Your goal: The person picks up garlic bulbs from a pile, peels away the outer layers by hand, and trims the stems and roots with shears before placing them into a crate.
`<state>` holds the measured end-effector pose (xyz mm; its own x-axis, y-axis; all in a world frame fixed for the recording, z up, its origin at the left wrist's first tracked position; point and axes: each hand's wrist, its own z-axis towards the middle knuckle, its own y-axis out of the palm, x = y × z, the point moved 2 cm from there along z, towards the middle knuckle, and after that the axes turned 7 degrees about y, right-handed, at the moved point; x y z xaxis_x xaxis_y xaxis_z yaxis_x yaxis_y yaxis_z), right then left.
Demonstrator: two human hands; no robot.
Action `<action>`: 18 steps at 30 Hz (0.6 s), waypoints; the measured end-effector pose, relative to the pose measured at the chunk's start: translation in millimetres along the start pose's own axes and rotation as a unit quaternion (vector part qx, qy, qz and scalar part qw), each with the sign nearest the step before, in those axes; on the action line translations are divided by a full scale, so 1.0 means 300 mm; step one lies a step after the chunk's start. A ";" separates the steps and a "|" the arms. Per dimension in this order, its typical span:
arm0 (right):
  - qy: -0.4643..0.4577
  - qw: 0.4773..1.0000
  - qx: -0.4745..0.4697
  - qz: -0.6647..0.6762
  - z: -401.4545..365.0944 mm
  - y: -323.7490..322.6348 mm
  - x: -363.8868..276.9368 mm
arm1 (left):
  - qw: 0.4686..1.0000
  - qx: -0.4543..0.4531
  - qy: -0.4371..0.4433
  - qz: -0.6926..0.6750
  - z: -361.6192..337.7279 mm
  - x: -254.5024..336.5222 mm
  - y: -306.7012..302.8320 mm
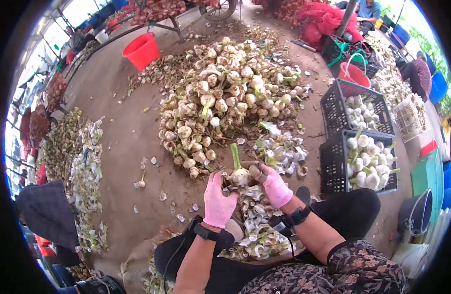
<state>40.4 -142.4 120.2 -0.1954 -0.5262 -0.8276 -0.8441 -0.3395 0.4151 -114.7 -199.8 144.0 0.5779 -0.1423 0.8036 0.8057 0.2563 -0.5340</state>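
Note:
Between my two gloved hands, over my lap, is a garlic bulb (239, 177) with its thick green stem pointing up and away from me. My left hand (219, 196), in a pink glove with soiled fingertips, is closed on the bulb's left side. From the right, my right hand (274, 187) closes its dirty-tipped fingers and thumb against the same bulb. Peeled garlic skins (257, 220) lie in a heap below the hands. Just beyond them rises a large pile of unpeeled garlic bulbs (225, 93), soil-stained, some with green stems.
Two black crates (328, 164) of cleaned white garlic stand to my right, a red bucket (353, 74) behind them. Another red bucket (141, 51) is at the far left. A person in a dark checked garment (48, 213) sits at left; others sit at far right. Skins (285, 153) litter the floor.

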 end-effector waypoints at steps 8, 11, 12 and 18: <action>-0.083 0.988 0.063 -0.115 -0.130 -0.014 -0.096 | 0.995 0.015 -0.004 -0.100 -0.032 0.178 0.058; -0.063 0.992 0.056 -0.089 -0.160 -0.017 -0.110 | 0.995 -0.013 0.034 -0.088 -0.040 0.188 0.051; -0.082 0.991 0.049 -0.097 -0.156 -0.012 -0.109 | 0.996 -0.016 0.060 -0.058 -0.044 0.208 0.042; -0.135 0.958 0.087 -0.238 -0.143 -0.003 -0.090 | 0.996 0.007 0.083 -0.044 -0.075 0.196 0.007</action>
<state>67.9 -161.2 158.4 0.1307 -0.1145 -0.9848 -0.9353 -0.3436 -0.0842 -76.2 -229.1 184.2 0.5191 -0.3215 0.7919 0.8533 0.2480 -0.4587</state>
